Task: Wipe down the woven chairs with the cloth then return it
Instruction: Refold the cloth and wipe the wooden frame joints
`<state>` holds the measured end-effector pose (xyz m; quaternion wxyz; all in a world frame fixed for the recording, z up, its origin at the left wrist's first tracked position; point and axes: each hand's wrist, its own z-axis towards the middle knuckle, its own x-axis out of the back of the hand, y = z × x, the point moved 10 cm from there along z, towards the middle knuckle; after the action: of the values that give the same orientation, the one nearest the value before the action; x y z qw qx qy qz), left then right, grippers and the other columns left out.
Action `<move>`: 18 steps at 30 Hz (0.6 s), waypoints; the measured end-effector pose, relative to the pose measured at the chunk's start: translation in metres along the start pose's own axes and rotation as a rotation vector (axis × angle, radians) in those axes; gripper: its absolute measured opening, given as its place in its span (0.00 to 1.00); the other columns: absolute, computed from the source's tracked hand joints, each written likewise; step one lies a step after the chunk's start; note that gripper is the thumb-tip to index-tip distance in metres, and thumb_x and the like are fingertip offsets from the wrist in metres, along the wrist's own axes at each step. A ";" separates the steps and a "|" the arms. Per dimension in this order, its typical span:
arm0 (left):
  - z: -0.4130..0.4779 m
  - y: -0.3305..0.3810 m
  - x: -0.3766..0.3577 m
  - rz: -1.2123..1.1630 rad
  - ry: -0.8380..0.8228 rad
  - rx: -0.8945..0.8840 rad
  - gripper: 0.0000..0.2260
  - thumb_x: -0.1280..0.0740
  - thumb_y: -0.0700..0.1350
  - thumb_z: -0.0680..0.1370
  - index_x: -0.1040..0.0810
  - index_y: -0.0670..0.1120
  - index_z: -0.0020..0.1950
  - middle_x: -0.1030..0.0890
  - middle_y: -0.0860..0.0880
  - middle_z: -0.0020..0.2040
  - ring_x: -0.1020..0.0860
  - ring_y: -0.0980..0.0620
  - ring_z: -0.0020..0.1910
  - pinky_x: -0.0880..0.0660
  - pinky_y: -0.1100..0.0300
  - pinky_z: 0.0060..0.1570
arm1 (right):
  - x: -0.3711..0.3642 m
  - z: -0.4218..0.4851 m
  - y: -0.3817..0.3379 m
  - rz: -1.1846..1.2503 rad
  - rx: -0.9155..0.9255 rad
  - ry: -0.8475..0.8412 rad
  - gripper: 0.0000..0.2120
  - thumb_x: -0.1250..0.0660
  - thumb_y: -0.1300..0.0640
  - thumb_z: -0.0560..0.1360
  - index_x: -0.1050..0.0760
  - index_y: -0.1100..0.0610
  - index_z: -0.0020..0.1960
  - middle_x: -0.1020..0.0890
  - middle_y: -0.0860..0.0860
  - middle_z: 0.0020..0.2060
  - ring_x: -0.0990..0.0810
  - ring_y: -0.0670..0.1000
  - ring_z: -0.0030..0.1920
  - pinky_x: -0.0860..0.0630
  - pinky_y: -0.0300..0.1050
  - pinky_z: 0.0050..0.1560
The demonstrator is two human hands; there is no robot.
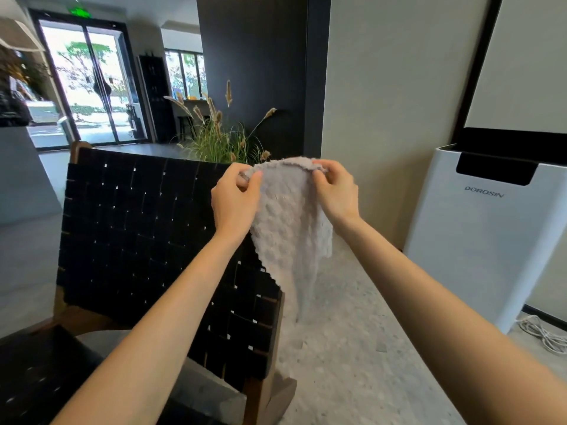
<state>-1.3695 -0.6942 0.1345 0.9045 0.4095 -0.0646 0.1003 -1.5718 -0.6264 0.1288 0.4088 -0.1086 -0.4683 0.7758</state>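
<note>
At the centre of the frame the left hand (236,197) and right hand (336,191) each pinch the cloth (291,225) by its top edge, so it hangs lengthwise downward beside the chair (138,225) back, nearest the left hand.

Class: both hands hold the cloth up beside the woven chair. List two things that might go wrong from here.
1. The left hand and right hand pinch only the top edge of the cloth; it could slip onto the floor.
2. The loose cable lying by the white appliance might trip someone stepping round the chair.
</note>
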 end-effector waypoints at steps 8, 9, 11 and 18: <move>0.011 -0.032 -0.021 -0.064 -0.076 0.111 0.01 0.34 0.44 0.78 0.23 0.47 0.47 0.20 0.52 0.39 0.19 0.55 0.37 0.19 0.51 0.45 | -0.070 0.013 -0.004 0.247 0.081 -0.305 0.06 0.48 0.47 0.83 0.36 0.37 0.57 0.29 0.45 0.59 0.28 0.43 0.58 0.33 0.40 0.60; 0.013 -0.035 -0.022 -0.057 -0.079 0.119 0.01 0.33 0.44 0.78 0.23 0.47 0.47 0.20 0.52 0.38 0.20 0.58 0.34 0.19 0.54 0.44 | -0.072 0.014 -0.005 0.252 0.109 -0.265 0.03 0.45 0.46 0.82 0.35 0.38 0.53 0.27 0.47 0.57 0.27 0.44 0.56 0.32 0.41 0.57; 0.014 -0.042 -0.023 -0.077 -0.082 0.153 0.01 0.33 0.44 0.77 0.22 0.47 0.48 0.21 0.53 0.37 0.21 0.62 0.30 0.20 0.62 0.40 | -0.073 0.015 -0.003 0.270 0.130 -0.152 0.00 0.43 0.47 0.81 0.34 0.42 0.52 0.25 0.50 0.53 0.25 0.48 0.54 0.29 0.44 0.56; -0.003 -0.045 -0.021 -0.185 -0.043 0.160 0.01 0.33 0.43 0.78 0.23 0.48 0.48 0.21 0.53 0.43 0.20 0.58 0.38 0.25 0.72 0.35 | -0.067 0.006 -0.017 -0.021 0.355 0.094 0.04 0.44 0.55 0.81 0.31 0.52 0.51 0.29 0.50 0.52 0.33 0.49 0.52 0.38 0.39 0.51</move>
<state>-1.3792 -0.7234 0.0960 0.8728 0.4864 -0.0381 0.0124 -1.5231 -0.6755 0.1314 0.4511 -0.0660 -0.3055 0.8359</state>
